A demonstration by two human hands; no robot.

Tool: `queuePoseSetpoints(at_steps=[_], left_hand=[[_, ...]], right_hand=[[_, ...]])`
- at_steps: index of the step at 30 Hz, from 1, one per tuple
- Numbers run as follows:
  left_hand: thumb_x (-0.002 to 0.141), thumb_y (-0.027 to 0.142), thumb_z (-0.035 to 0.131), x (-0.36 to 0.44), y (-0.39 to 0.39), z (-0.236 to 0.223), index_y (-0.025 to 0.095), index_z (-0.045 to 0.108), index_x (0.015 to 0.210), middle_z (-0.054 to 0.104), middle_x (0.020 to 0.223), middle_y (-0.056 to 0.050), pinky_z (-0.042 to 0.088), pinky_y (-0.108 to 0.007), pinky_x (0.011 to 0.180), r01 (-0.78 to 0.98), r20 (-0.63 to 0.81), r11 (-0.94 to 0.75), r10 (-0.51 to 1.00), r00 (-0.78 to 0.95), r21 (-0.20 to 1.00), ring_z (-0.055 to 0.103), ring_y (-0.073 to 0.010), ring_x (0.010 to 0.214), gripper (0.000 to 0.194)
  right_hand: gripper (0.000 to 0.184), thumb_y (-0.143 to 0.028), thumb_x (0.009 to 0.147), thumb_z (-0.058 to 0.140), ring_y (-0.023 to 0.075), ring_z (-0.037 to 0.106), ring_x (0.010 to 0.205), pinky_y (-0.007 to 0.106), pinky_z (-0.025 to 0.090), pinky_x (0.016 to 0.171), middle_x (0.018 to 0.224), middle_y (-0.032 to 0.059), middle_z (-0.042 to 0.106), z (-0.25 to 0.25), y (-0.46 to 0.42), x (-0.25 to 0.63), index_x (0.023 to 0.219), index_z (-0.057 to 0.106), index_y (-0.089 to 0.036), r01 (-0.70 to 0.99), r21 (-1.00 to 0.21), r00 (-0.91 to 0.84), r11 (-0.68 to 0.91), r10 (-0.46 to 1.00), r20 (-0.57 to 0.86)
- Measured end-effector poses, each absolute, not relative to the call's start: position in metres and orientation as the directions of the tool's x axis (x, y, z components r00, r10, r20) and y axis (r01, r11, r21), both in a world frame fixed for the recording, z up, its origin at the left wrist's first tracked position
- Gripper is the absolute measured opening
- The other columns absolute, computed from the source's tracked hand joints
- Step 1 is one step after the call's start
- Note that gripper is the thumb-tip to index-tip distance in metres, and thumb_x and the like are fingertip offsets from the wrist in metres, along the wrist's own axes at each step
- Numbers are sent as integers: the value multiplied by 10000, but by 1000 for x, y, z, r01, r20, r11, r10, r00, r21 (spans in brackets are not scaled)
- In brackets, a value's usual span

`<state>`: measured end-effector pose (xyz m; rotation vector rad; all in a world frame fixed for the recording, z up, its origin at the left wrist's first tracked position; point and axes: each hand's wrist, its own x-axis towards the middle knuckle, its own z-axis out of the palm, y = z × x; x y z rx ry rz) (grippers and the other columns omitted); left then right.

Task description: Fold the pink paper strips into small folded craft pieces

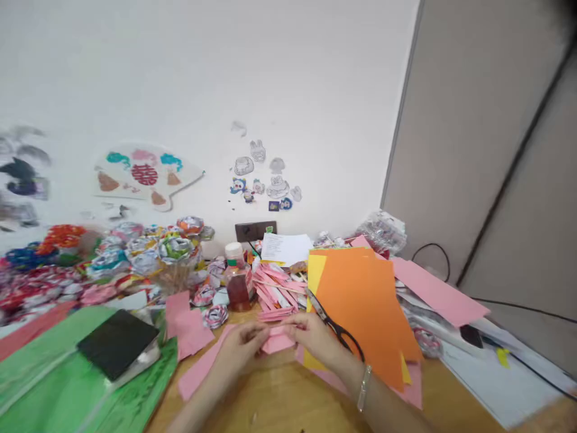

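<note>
Between my two hands, just above the wooden table, is a small folded piece of pink paper [277,340]. My left hand [246,347] pinches its left edge with thumb and fingertips. At the right edge my right hand [313,337] grips the same paper; a bracelet circles that wrist. Black-handled scissors [336,328] lie just right of my right hand, across a stack of orange sheets [360,300]. Behind the hands is a heap of folded pink paper strips [276,291]. A larger pink sheet [198,376] lies partly under my left forearm.
A bottle of dark red liquid [238,282] stands behind my left hand. Many crumpled paper flowers [153,246] fill the back left. A black square [118,344] rests on green sheets [40,367]. At right are a pink sheet [439,291], a power strip and cables.
</note>
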<state>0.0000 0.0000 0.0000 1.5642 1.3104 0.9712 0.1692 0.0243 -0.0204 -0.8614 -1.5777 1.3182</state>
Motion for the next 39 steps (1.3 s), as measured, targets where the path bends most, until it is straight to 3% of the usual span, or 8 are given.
queuePoseSetpoints(at_steps=[9, 17, 26, 33, 39], left_hand=[[682, 397, 541, 3, -4, 4, 135, 579, 696, 583, 607, 4, 410, -229, 533, 323, 30, -70, 991, 130, 944, 515, -139, 551, 265], [634, 435, 582, 6, -6, 9, 145, 581, 650, 503, 540, 34, 435, -230, 518, 319, 36, -68, 994, 105, 945, 478, -133, 537, 291], [679, 373, 509, 5, -1, -7, 135, 571, 630, 476, 542, 40, 335, -221, 496, 390, 42, -122, 978, 206, 913, 433, -115, 505, 252], [697, 382, 479, 4, -1, -7, 154, 513, 560, 409, 514, 53, 295, -221, 491, 487, 97, -178, 977, 189, 855, 395, -119, 502, 268], [699, 370, 467, 6, -4, -2, 163, 511, 556, 421, 522, 46, 303, -221, 498, 500, 99, -190, 974, 204, 845, 407, -126, 514, 255]], right_hand=[[122, -231, 710, 573, 92, 426, 552, 205, 319, 521, 598, -14, 513, -24, 25, 171, 694, 642, -132, -18, -979, -384, 203, 903, 194], [194, -267, 758, 525, 82, 387, 525, 197, 278, 487, 549, -38, 437, -27, 29, 175, 615, 542, -138, 58, -965, -373, 256, 902, 217], [111, -183, 707, 527, 99, 431, 576, 204, 324, 534, 590, -20, 481, -29, 26, 170, 616, 567, -134, 155, -945, -359, 289, 908, 219], [180, -293, 723, 550, 93, 426, 535, 202, 316, 502, 571, -27, 473, -31, 32, 173, 628, 540, -141, 65, -972, -348, 227, 918, 191], [194, -265, 764, 513, 81, 381, 530, 195, 278, 494, 559, -45, 414, -36, 36, 175, 611, 490, -147, 141, -937, -366, 321, 896, 252]])
